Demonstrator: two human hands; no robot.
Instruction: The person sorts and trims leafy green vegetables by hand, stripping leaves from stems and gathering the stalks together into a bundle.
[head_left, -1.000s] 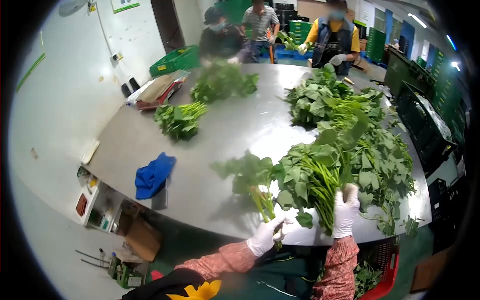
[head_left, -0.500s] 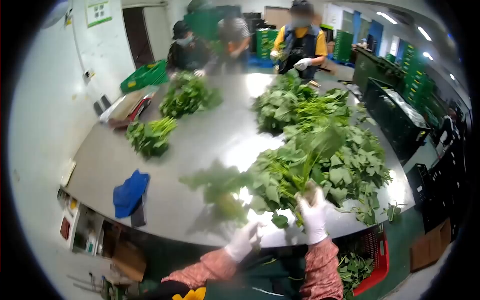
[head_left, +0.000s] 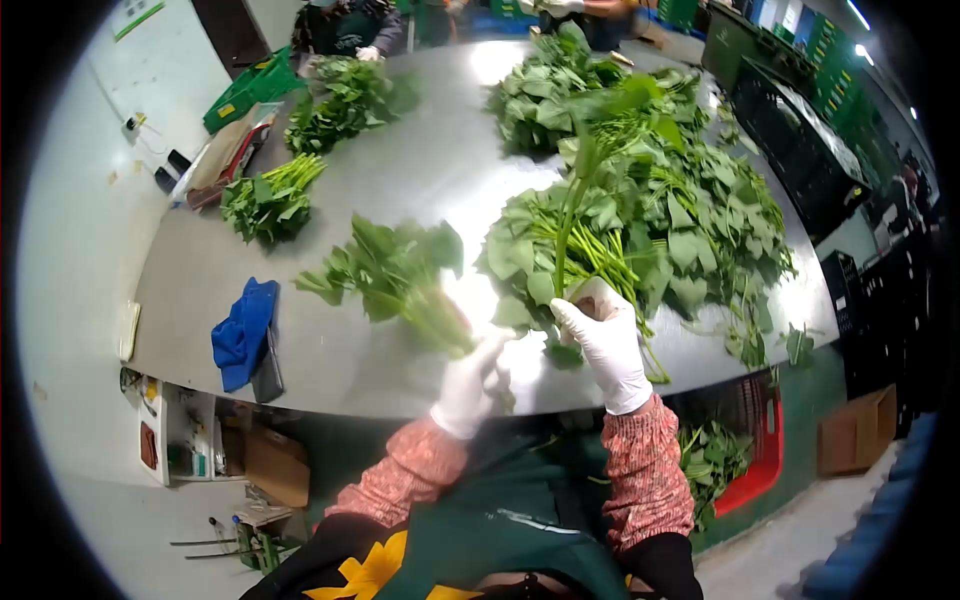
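Observation:
White gloves cover both hands. My left hand is closed round the stems of a leafy bunch, whose leaves point up and left over the metal table. Between the thumb and fingers of my right hand a few green stems stand upright, their leaves blurred at the top. Right behind that hand lies a large heap of leafy greens. Two smaller bunches lie on the left of the table, one lower and one farther back.
A blue cloth lies at the left beside a dark flat object. Beyond the table stands a person near a green crate. A red crate holding greens is below the right edge. Black crates stand at the right.
The view has tilted down, so the people at the back are mostly cut off. The bunch in my left hand now leans farther left. The stems in my right hand stand apart from the heap's stems.

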